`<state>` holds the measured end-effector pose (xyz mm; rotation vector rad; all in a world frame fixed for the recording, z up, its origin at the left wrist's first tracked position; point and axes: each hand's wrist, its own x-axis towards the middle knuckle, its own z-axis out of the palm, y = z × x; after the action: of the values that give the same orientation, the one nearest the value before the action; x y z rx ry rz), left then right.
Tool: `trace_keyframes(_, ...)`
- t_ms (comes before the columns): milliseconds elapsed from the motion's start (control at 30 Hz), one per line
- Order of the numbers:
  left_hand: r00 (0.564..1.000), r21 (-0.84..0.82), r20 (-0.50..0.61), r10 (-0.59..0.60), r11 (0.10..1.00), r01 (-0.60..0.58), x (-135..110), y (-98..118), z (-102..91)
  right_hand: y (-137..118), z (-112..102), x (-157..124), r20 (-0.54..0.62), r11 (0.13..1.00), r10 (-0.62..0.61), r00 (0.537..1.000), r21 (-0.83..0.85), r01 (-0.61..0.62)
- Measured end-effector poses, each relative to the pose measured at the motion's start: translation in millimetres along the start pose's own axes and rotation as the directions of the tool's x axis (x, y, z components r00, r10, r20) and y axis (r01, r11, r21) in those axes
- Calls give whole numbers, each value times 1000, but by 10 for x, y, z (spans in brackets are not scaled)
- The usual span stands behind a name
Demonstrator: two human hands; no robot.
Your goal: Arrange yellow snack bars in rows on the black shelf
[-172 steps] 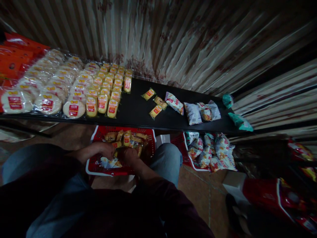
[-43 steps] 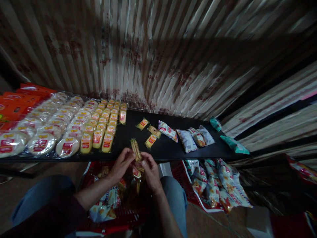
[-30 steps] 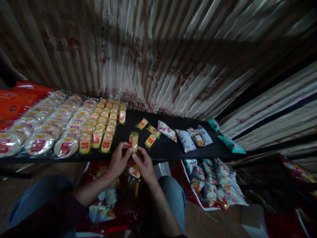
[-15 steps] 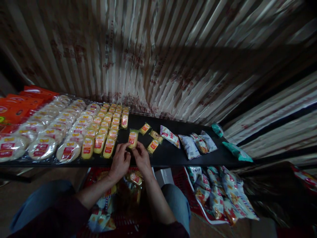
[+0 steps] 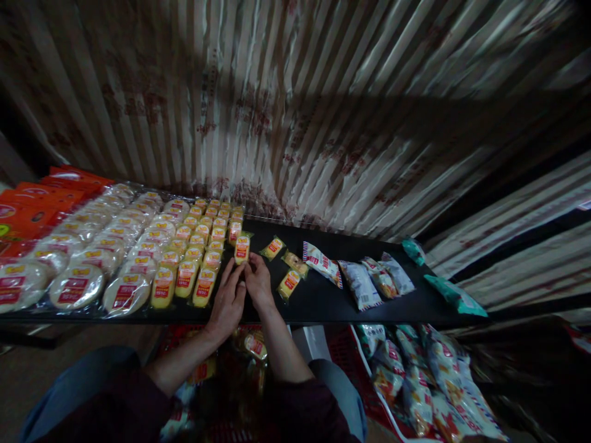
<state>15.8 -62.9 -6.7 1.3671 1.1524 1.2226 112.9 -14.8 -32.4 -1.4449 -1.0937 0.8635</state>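
Observation:
A small oblong yellow cake in clear wrap with a red and orange label (image 5: 242, 247) is held just past the end of the right-hand row. My left hand (image 5: 228, 298) has its fingertips closed at the cake's near left end. Opposite it, my right hand (image 5: 257, 282) pinches the near right end. To the left stand several rows of like wrapped cakes (image 5: 187, 274), all with labels facing me. Right of my hands, a few loose wrapped cakes (image 5: 289, 283) lie at angles on the black shelf (image 5: 263, 301).
Large round wrapped cakes (image 5: 76, 288) and orange packets (image 5: 41, 203) fill the left. White snack bags (image 5: 360, 284) and green bags (image 5: 455, 295) lie at right. Below, red baskets hold more packets (image 5: 418, 394). A striped curtain (image 5: 286, 123) hangs behind the shelf.
Both hands have carried the wrapped cake left and farther back, closer to the right-hand row. The camera view has shifted slightly; the other packets look unmoved on the shelf.

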Motion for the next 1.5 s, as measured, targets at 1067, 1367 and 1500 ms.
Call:
trace_keyframes(1067, 997, 168, -7, -75, 983, 75, 259, -114, 18, -243, 95, 121, 45, 794, -61, 997, -604, 76)
trace_keyframes(1367, 1000, 205, 13, -13, 979, 10, 219, -151, 41, -190, 104, 186, 43, 812, -129, 991, -569, 130)
trace_keyframes(1500, 1000, 197, 7, -10, 980, 8, 226, -149, 54, -122, 141, 250, 16, 842, -176, 984, -516, 159)
